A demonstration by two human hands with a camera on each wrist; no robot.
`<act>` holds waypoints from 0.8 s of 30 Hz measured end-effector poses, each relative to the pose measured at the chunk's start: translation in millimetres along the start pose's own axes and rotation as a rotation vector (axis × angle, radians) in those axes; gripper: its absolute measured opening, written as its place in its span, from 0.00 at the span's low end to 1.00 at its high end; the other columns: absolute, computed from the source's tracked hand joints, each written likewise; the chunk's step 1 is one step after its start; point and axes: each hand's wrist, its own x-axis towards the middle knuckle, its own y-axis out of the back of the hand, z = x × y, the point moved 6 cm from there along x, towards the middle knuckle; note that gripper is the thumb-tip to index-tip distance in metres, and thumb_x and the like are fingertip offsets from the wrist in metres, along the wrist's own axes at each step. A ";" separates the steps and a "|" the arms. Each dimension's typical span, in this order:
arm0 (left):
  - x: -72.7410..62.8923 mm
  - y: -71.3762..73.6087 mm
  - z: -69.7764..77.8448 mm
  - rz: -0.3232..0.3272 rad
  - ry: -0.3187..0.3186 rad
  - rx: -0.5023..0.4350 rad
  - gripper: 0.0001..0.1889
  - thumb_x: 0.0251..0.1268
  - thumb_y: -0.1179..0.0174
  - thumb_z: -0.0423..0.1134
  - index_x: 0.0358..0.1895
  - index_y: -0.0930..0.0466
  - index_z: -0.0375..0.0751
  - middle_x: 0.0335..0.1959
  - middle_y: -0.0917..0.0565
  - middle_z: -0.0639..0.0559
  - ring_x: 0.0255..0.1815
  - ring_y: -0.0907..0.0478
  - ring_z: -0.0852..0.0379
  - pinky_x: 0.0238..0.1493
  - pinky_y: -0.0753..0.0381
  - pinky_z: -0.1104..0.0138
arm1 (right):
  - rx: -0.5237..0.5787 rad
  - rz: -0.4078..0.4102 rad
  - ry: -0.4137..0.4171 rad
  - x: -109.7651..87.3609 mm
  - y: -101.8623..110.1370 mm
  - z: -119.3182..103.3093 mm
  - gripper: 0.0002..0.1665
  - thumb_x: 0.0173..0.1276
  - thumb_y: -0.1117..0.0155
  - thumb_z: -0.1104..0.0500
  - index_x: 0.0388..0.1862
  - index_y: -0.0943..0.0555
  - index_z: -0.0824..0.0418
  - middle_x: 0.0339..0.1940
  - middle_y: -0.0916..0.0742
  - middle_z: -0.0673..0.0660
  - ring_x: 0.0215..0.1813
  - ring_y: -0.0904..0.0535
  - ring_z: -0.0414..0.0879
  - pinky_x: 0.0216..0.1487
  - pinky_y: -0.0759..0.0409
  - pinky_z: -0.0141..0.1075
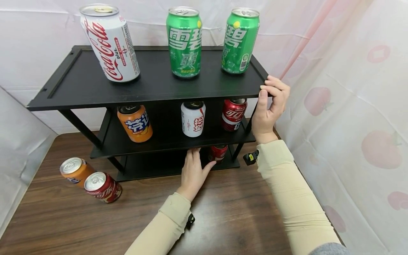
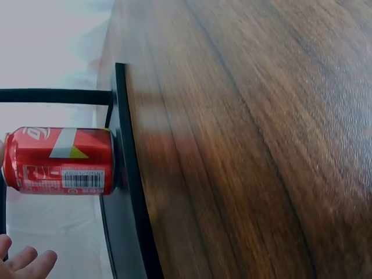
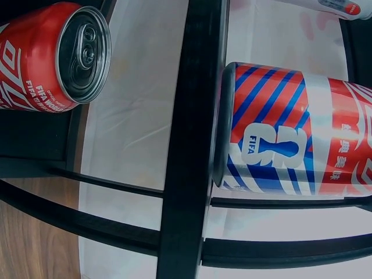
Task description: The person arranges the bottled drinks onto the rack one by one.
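Note:
A black three-tier shelf rack (image 1: 151, 76) stands in front of me in the head view. My right hand (image 1: 271, 106) grips the right front corner of its top board, fingers over the edge and thumb at the front. Low down, my left hand (image 1: 192, 173) reaches to the front edge of the middle board, its fingertips partly hidden beneath. Its thumb spreads right, towards a red Coca-Cola can (image 1: 219, 153) on the bottom board. In the left wrist view that can (image 2: 64, 160) stands on the board, with some left-hand fingers (image 2: 32, 264) apart from its side.
The top board bears a white Coca-Cola can (image 1: 111, 46) and two green Sprite cans (image 1: 184, 42). On the middle board are an orange Fanta can (image 1: 135, 124), a white can (image 1: 193, 119) and a red can (image 1: 234, 115). An orange can (image 1: 76, 171) and a dark red can (image 1: 103, 187) stand on the wooden table (image 1: 143, 209).

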 end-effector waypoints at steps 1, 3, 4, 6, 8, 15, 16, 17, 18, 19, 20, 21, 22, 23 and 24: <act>0.2 1.1 -0.5 0.004 0.000 0.002 0.39 0.59 0.31 0.52 0.70 0.37 0.42 0.66 0.30 0.35 0.65 0.27 0.38 0.54 0.19 0.47 | -0.001 0.000 -0.001 -0.1 0.1 0.2 0.24 0.69 0.44 0.50 0.32 0.24 0.73 0.37 0.22 0.75 0.52 0.23 0.63 0.62 0.27 0.51; 0.1 3.7 -1.6 0.017 -0.004 0.012 0.38 0.59 0.31 0.53 0.69 0.36 0.43 0.65 0.30 0.36 0.64 0.26 0.38 0.52 0.18 0.48 | -0.004 -0.001 -0.004 -0.2 0.3 0.7 0.24 0.69 0.44 0.50 0.32 0.24 0.73 0.37 0.22 0.75 0.52 0.23 0.63 0.62 0.27 0.51; -0.2 5.1 -2.2 0.027 -0.009 0.013 0.37 0.59 0.31 0.53 0.68 0.35 0.42 0.65 0.29 0.36 0.63 0.26 0.38 0.50 0.17 0.48 | -0.005 -0.001 -0.005 -0.2 0.4 1.0 0.24 0.69 0.44 0.50 0.32 0.24 0.73 0.37 0.22 0.75 0.52 0.23 0.64 0.62 0.27 0.51; -0.7 7.2 -4.1 0.037 -0.008 0.024 0.36 0.59 0.31 0.53 0.67 0.34 0.43 0.64 0.29 0.36 0.61 0.25 0.39 0.47 0.16 0.48 | -0.007 -0.003 -0.009 -0.3 0.4 1.6 0.24 0.69 0.44 0.50 0.32 0.24 0.73 0.37 0.22 0.75 0.52 0.23 0.64 0.62 0.27 0.51; -1.5 9.0 -5.5 0.045 -0.012 0.035 0.35 0.59 0.32 0.54 0.66 0.32 0.43 0.63 0.28 0.37 0.60 0.24 0.39 0.45 0.16 0.49 | -0.007 -0.003 -0.008 -0.3 0.5 1.7 0.24 0.70 0.44 0.49 0.32 0.24 0.73 0.37 0.22 0.75 0.52 0.23 0.64 0.63 0.28 0.51; -3.8 14.1 -9.3 0.046 -0.020 0.056 0.34 0.60 0.32 0.55 0.65 0.30 0.42 0.61 0.25 0.37 0.59 0.24 0.39 0.49 0.17 0.49 | 0.001 -0.001 -0.003 -0.1 0.7 0.6 0.25 0.70 0.43 0.49 0.32 0.24 0.73 0.37 0.22 0.75 0.52 0.23 0.64 0.62 0.27 0.51; -4.4 14.9 -9.9 0.045 -0.020 0.058 0.34 0.60 0.32 0.55 0.65 0.30 0.42 0.60 0.25 0.37 0.58 0.24 0.39 0.50 0.17 0.49 | 0.002 -0.001 -0.002 -0.1 0.7 0.5 0.25 0.70 0.43 0.49 0.32 0.24 0.73 0.37 0.22 0.75 0.52 0.24 0.65 0.62 0.27 0.51; -5.0 15.9 -10.7 0.046 -0.018 0.058 0.34 0.60 0.33 0.55 0.65 0.29 0.42 0.60 0.25 0.38 0.58 0.24 0.39 0.51 0.18 0.50 | 0.004 -0.002 -0.002 -0.1 0.7 0.4 0.25 0.70 0.43 0.49 0.32 0.24 0.73 0.37 0.22 0.75 0.51 0.24 0.66 0.62 0.28 0.51; -5.6 16.6 -11.7 0.045 -0.015 0.059 0.34 0.60 0.33 0.56 0.65 0.29 0.43 0.60 0.24 0.38 0.58 0.24 0.39 0.52 0.18 0.50 | 0.005 -0.002 -0.002 0.0 0.7 0.3 0.25 0.70 0.43 0.49 0.32 0.24 0.73 0.37 0.22 0.75 0.51 0.24 0.67 0.62 0.28 0.51; -6.3 17.3 -12.8 0.046 -0.011 0.059 0.33 0.60 0.33 0.56 0.65 0.29 0.43 0.60 0.24 0.38 0.58 0.24 0.39 0.52 0.18 0.50 | 0.005 -0.002 -0.001 -0.1 0.7 0.4 0.25 0.70 0.43 0.49 0.32 0.24 0.73 0.37 0.22 0.75 0.51 0.25 0.68 0.62 0.28 0.51; -7.1 18.1 -13.9 0.047 -0.006 0.062 0.34 0.60 0.33 0.56 0.65 0.29 0.43 0.60 0.24 0.39 0.58 0.24 0.40 0.52 0.18 0.50 | 0.006 -0.002 -0.001 -0.1 0.6 0.4 0.25 0.70 0.43 0.49 0.32 0.24 0.73 0.37 0.22 0.75 0.51 0.25 0.69 0.62 0.28 0.51; -8.0 18.8 -14.9 0.048 -0.001 0.062 0.34 0.60 0.33 0.56 0.65 0.29 0.43 0.61 0.24 0.39 0.58 0.24 0.40 0.52 0.18 0.49 | 0.006 -0.002 -0.002 0.0 0.6 0.5 0.25 0.70 0.43 0.49 0.32 0.24 0.73 0.37 0.22 0.75 0.51 0.25 0.69 0.62 0.28 0.51; -8.7 19.6 -15.9 0.053 -0.001 0.062 0.33 0.60 0.33 0.56 0.65 0.28 0.43 0.61 0.24 0.39 0.58 0.24 0.40 0.51 0.18 0.49 | 0.006 -0.003 -0.002 0.0 0.6 0.6 0.25 0.70 0.43 0.49 0.32 0.24 0.73 0.37 0.22 0.75 0.51 0.25 0.70 0.62 0.28 0.51; -9.4 20.3 -16.9 0.058 0.000 0.063 0.34 0.60 0.33 0.56 0.65 0.28 0.43 0.60 0.24 0.39 0.58 0.24 0.40 0.50 0.18 0.49 | 0.006 -0.002 -0.001 0.0 0.6 0.7 0.25 0.70 0.43 0.49 0.32 0.24 0.73 0.37 0.22 0.75 0.51 0.25 0.70 0.62 0.28 0.51; -10.1 20.8 -17.9 0.062 0.001 0.064 0.33 0.60 0.33 0.56 0.65 0.28 0.43 0.60 0.24 0.39 0.58 0.24 0.40 0.50 0.18 0.49 | 0.005 -0.002 -0.001 -0.1 0.5 0.7 0.25 0.70 0.43 0.48 0.32 0.24 0.73 0.37 0.22 0.75 0.51 0.25 0.70 0.62 0.28 0.51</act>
